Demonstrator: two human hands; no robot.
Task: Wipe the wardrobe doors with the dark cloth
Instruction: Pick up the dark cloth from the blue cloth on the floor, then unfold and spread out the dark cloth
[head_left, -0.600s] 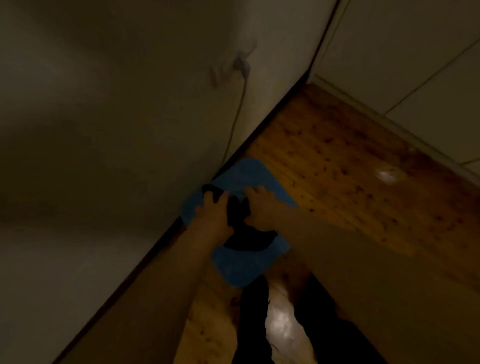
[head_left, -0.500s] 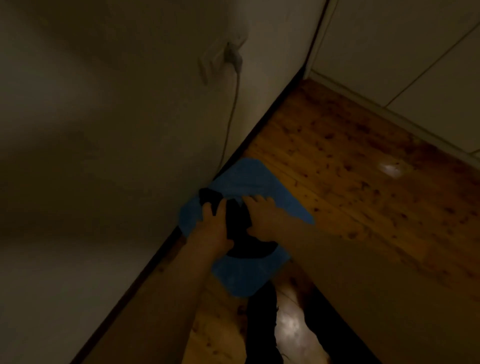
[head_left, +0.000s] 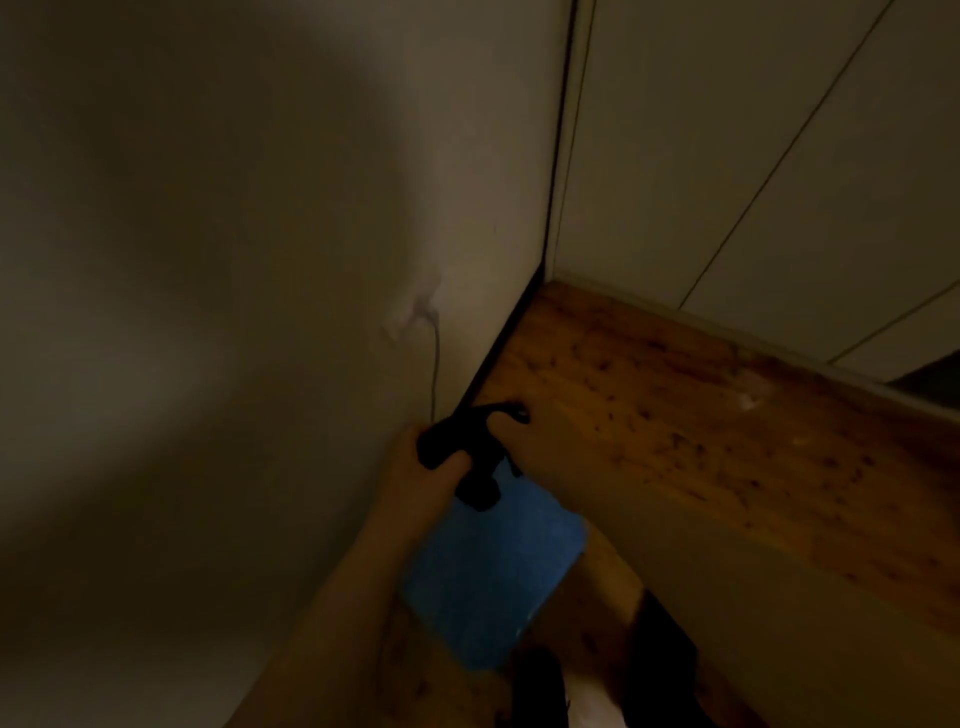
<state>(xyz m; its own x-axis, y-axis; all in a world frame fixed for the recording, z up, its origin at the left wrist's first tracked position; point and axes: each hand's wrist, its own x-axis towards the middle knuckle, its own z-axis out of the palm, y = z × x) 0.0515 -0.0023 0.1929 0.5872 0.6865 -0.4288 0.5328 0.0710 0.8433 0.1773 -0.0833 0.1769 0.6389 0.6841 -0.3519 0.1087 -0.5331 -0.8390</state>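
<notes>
Dark cloth (head_left: 470, 457) bunched between left hand (head_left: 415, 470), right hand (head_left: 524, 441), beside skirting edge (head_left: 498, 343)

Left hand (head_left: 423, 467): bare, no glove, ring or watch visible in the dim light.
Left forearm (head_left: 332, 613): bare along all that shows; no sleeve in view.
Right hand (head_left: 524, 441): bare, no glove.
Right forearm (head_left: 727, 587): bare, no sleeve reaches into view.
Legs (head_left: 660, 660): dark clothing, just below the right forearm at the bottom edge; detail too dark to tell.
</notes>
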